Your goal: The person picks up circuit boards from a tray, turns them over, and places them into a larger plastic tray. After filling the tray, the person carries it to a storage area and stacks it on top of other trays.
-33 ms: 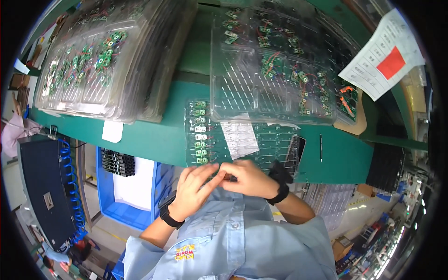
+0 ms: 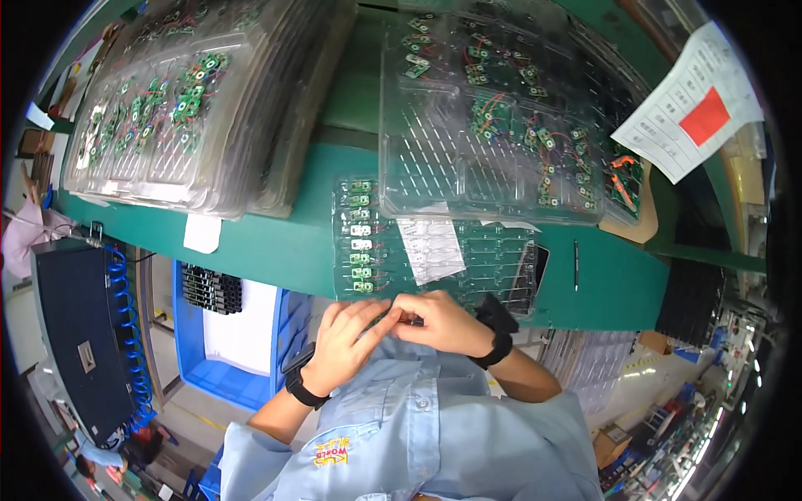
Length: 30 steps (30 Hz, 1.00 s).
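Both hands meet at the near edge of the green bench [image 2: 276, 242], at about 6 o'clock in the view. The left hand [image 2: 347, 338] has its fingers curled and bunched, tips pushed toward the right; the right hand [image 2: 439, 324] is closed in a loose fist, thumb and forefinger pinched. Something small sits between the two sets of fingertips, too small to name; it is probably one of the little boards, but I cannot tell. Each wrist wears a dark band.

Just beyond the fingertips, at 12 o'clock from them, lies a clear tray [image 2: 434, 250] with a column of green boards [image 2: 361, 234] down its left side and a paper slip [image 2: 430, 249] on top. A second clear tray [image 2: 493, 117] overlaps its far edge, with loose boards scattered in it. At 10 o'clock a stack of trays [image 2: 184, 108] holds more boards. A blue bin [image 2: 230, 334] sits at 9 o'clock, below the bench edge. A white sheet with a red patch [image 2: 689, 104] hangs at 2 o'clock.

The earlier frame shows the same instant, so no change can be read.
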Available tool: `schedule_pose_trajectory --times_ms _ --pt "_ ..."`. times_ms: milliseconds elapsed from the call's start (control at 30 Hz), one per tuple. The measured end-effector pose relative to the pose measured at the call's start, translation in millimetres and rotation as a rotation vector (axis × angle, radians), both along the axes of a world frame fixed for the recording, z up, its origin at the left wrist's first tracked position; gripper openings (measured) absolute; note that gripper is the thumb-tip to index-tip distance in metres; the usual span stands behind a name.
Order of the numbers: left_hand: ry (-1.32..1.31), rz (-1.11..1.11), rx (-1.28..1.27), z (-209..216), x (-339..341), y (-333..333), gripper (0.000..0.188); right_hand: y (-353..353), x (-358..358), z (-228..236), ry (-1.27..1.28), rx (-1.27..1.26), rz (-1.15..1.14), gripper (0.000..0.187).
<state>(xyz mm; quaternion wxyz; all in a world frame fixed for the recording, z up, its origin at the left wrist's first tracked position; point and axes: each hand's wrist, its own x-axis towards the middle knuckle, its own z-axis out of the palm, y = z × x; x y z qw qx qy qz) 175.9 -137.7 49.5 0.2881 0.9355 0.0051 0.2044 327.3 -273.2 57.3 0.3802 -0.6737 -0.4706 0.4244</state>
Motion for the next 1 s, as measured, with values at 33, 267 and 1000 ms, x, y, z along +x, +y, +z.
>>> schedule_pose_trajectory --times_ms 33,267,1000 --pt "0.057 -0.004 -0.009 -7 -9 -1 0.036 -2 -6 -13 0.164 -0.009 -0.035 0.012" --pt "0.291 0.016 -0.023 -84 -44 5 0.039 -12 -34 -112 0.464 -0.194 -0.100 0.018" --pt "0.351 0.073 0.142 -135 -57 6 0.020 18 82 3 -0.395 0.301 -0.795 0.015"
